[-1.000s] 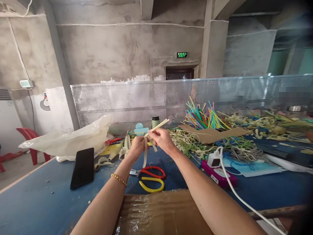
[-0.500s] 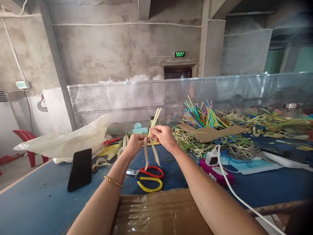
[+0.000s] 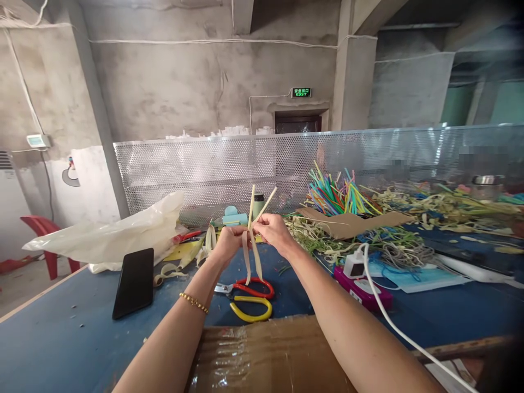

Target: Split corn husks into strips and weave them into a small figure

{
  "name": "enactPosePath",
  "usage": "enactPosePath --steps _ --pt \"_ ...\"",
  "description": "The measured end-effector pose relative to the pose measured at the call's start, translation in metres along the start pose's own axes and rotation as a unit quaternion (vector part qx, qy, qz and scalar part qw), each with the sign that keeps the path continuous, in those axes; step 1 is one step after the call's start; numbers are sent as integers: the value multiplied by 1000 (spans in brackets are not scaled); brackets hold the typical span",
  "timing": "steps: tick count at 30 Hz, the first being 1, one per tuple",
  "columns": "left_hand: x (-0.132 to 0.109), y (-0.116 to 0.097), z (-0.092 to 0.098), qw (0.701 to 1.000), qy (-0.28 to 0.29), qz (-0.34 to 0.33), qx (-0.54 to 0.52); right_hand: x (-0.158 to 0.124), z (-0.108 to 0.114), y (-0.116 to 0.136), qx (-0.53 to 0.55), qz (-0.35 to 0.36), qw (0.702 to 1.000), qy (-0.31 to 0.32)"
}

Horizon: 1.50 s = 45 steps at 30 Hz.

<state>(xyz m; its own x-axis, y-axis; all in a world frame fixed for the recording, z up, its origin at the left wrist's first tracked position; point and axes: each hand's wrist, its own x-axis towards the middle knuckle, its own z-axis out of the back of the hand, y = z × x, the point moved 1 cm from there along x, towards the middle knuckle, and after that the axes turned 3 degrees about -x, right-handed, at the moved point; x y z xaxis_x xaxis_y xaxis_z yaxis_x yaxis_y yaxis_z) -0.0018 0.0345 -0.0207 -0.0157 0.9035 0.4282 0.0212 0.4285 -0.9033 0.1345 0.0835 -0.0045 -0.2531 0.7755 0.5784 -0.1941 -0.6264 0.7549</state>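
My left hand [image 3: 229,241], with a beaded bracelet at the wrist, pinches a pale flat strip [image 3: 246,259] and the base of a pale yellow stick [image 3: 251,201]. Close on its right, my right hand [image 3: 275,233] has its fingers closed at the lower part of another pale stick [image 3: 268,201], which leans right. Together the sticks make a V above my fingers. A second strip end [image 3: 257,263] dangles beside the first. Below the hands lie scissors [image 3: 252,309] with one red and one yellow handle. My fingers hide where sticks and strips meet.
A cardboard piece [image 3: 266,355] lies in front of me on the blue table [image 3: 53,344]. To the left are a black phone [image 3: 133,284] and a plastic bag [image 3: 110,232]. Rightward are colourful sticks [image 3: 339,191], a purple power block [image 3: 364,289] and a white cable [image 3: 393,325].
The sticks, close together before, now spread into a V, the right one tilting right. My right hand has moved slightly down, and the hanging strips have shifted.
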Motion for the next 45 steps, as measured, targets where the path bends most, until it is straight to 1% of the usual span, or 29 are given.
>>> enactPosePath --steps 2,4,6,10,14,20,26,33,35,37,39,41,42,44,45 --pt "1 1 1 1000 -4 -4 0 -1 0 3 3 -27 1000 4" --pt "2 3 2 1000 -8 0 -2 -3 0 7 23 -60 998 16" --pt "2 5 2 1000 -9 5 -6 -4 0 11 51 -77 995 30" --pt "3 7 2 1000 10 0 -28 -5 -1 14 107 -80 990 49" --pt "1 3 2 999 20 -21 -31 -5 -2 15 131 -70 988 42" --pt "-2 -3 1 999 39 -19 -22 -6 -2 19 128 -59 990 13" --pt "-2 -3 1 998 30 -4 -52 -7 1 21 109 -49 993 24" --pt "0 -2 2 996 -2 -31 -81 -5 2 17 131 -97 987 5" --pt "0 -3 1 996 -5 -36 -79 -4 1 14 116 -115 987 0" --pt "0 -3 1 997 -5 -42 -68 -3 1 8 70 -125 990 1" --pt "0 -3 2 998 0 -41 -49 -1 3 4 -21 -112 994 -8" --pt "0 -2 4 999 -4 -33 -30 1 7 2 -112 -70 990 -45" --pt "0 -2 6 999 -12 -26 -22 2 10 3 -128 -41 989 -67" --pt "1 -1 8 999 -32 -12 -9 2 14 7 -90 19 992 -90" --pt "1 -1 8 999 -39 -8 -3 2 15 10 -53 44 994 -82"
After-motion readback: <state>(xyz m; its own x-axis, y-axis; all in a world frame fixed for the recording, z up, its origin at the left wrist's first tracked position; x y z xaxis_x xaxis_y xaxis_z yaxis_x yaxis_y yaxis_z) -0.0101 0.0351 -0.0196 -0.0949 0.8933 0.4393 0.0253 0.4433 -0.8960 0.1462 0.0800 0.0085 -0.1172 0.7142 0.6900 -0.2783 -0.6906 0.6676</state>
